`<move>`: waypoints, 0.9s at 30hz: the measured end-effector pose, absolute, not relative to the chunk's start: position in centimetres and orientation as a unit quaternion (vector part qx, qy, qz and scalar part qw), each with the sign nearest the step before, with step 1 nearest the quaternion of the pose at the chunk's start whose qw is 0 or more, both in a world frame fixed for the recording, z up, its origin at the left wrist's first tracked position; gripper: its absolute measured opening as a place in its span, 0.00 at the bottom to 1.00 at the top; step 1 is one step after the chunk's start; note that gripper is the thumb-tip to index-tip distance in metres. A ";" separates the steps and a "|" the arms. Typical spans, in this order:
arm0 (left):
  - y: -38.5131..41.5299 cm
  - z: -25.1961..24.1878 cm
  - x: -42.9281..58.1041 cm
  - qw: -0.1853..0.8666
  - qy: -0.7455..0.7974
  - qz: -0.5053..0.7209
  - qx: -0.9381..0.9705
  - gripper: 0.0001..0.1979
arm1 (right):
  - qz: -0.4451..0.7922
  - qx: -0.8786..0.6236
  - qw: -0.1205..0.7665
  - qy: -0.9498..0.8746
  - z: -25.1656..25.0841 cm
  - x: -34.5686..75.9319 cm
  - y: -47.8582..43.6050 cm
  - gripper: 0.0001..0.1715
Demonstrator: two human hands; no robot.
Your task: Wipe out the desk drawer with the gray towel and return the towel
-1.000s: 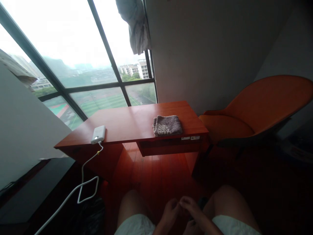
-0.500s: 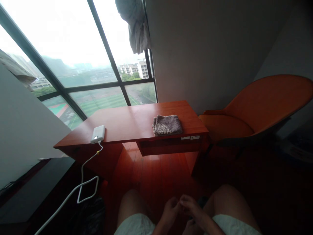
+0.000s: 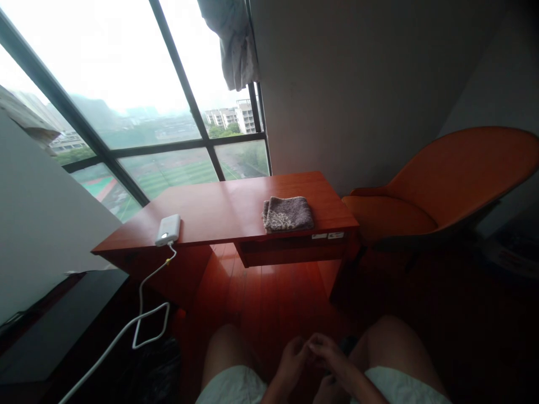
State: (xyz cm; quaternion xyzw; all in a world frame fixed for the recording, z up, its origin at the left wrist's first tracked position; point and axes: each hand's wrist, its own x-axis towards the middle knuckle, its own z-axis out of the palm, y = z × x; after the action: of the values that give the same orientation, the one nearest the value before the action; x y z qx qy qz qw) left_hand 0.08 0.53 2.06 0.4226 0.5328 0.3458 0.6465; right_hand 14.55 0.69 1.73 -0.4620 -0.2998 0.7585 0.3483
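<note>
Low in the view, my left hand (image 3: pixel 292 359) and my right hand (image 3: pixel 329 354) meet between my knees, fingertips touching. The fingers of both hands are curled in, and no object shows in them, though the light there is dim. Beyond them stands a reddish-brown wooden desk (image 3: pixel 219 207), out of contact with either hand. A folded brown-grey towel (image 3: pixel 288 214) lies near its front edge. Toward the desk's left end is a white power bank (image 3: pixel 168 230) with a white cable (image 3: pixel 141 297) plugged into its near end.
An orange chair (image 3: pixel 455 185) stands right of the desk. Large windows (image 3: pixel 168 129) rise behind it, with a bunched curtain (image 3: pixel 238 56). At left is a dark low surface (image 3: pixel 54 331). The cable hangs in a loop toward the lower left. A dark plastic bag (image 3: pixel 158 370) sits on the floor.
The view has shifted very slightly. My hands stay together between my knees, and the things on the desk have not moved.
</note>
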 end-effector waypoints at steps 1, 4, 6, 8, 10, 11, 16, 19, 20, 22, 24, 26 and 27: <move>0.5 2.1 0.1 0.647 0.534 0.347 0.420 0.27 | 0.762 -0.457 0.351 -0.297 1.7 14.6 0.7 0.11; 0.5 1.9 0.1 0.646 0.536 0.345 0.419 0.25 | 0.777 -0.433 0.356 -0.286 1.4 14.7 0.8 0.11; 0.5 1.7 0.1 0.643 0.539 0.340 0.425 0.26 | 0.784 -0.426 0.357 -0.277 1.2 14.8 0.8 0.11; 0.5 1.5 0.0 0.640 0.542 0.341 0.424 0.26 | 0.784 -0.425 0.360 -0.272 1.1 14.7 0.7 0.11; 0.5 1.3 0.0 0.643 0.539 0.348 0.418 0.28 | 0.781 -0.426 0.368 -0.270 1.0 14.6 0.7 0.11; 0.6 1.3 0.0 0.648 0.535 0.351 0.413 0.28 | 0.777 -0.429 0.372 -0.272 0.9 14.5 0.8 0.11; 0.8 1.0 -0.1 0.679 0.527 0.331 0.390 0.32 | 0.699 -0.528 0.359 -0.323 0.1 14.0 1.1 0.25; 0.8 0.8 -0.3 0.687 0.521 0.328 0.388 0.31 | 0.666 -0.555 0.347 -0.358 -0.5 13.7 1.1 0.30; 0.8 0.7 -0.4 0.689 0.516 0.325 0.391 0.30 | 0.655 -0.560 0.342 -0.376 -0.7 13.6 1.0 0.32; 0.8 0.7 -0.5 0.696 0.507 0.317 0.397 0.30 | 0.638 -0.561 0.334 -0.408 -1.0 13.5 0.9 0.34; 0.8 0.9 -0.6 0.707 0.500 0.309 0.393 0.30 | 0.637 -0.555 0.333 -0.418 -1.3 13.4 0.8 0.36; 0.9 1.0 -0.6 0.718 0.492 0.308 0.385 0.31 | 0.639 -0.552 0.333 -0.420 -1.6 13.5 0.8 0.36; 0.9 1.1 -0.6 0.723 0.488 0.305 0.381 0.31 | 0.638 -0.551 0.333 -0.422 -1.7 13.5 0.8 0.36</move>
State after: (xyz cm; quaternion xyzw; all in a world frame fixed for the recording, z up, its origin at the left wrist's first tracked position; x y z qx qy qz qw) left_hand -0.62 0.90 1.11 0.3812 0.4884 0.3049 0.7233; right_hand 13.50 0.80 -1.68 -0.5513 -0.4222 0.6380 0.3328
